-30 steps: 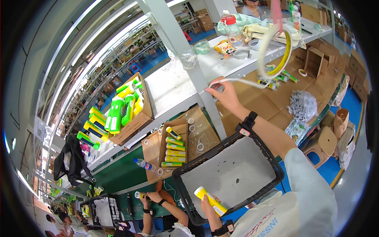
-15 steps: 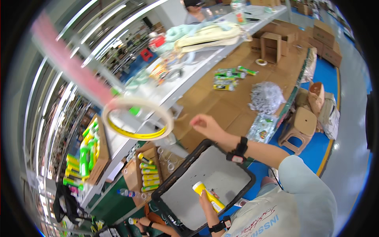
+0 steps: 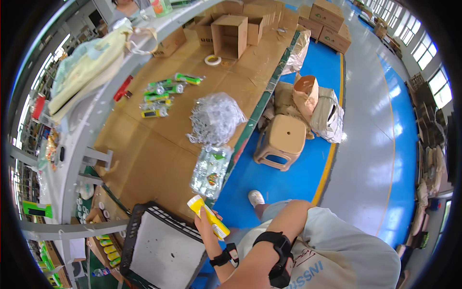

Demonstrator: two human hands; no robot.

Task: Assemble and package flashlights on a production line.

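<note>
My left hand (image 3: 204, 225) is closed around a yellow cylindrical tube (image 3: 219, 230) with a white end, held tilted above the right edge of a black-rimmed crate (image 3: 126, 262) with a grey inside. My right forearm bends across my body. Beyond its black wrist strap, part of my right hand (image 3: 240, 275) runs off the lower edge, so its fingers are hidden. On the cardboard-covered table (image 3: 139, 171) ahead lie several green and yellow wrapped tubes (image 3: 161, 96), a heap of clear crumpled plastic (image 3: 215, 119) and a clear plastic bag (image 3: 210, 171).
A tape roll (image 3: 212, 60) and an open cardboard box (image 3: 230, 37) are at the table's far end. Right of it stands a beige stool (image 3: 285, 137), beside paper sacks (image 3: 305, 91). A grey shelf frame (image 3: 77, 229) borders the left, with a box of yellow tubes (image 3: 110, 250) below.
The view has swung to the right. My right hand has drawn back from over the table to the lower edge. The yellow tube stays in my left hand.
</note>
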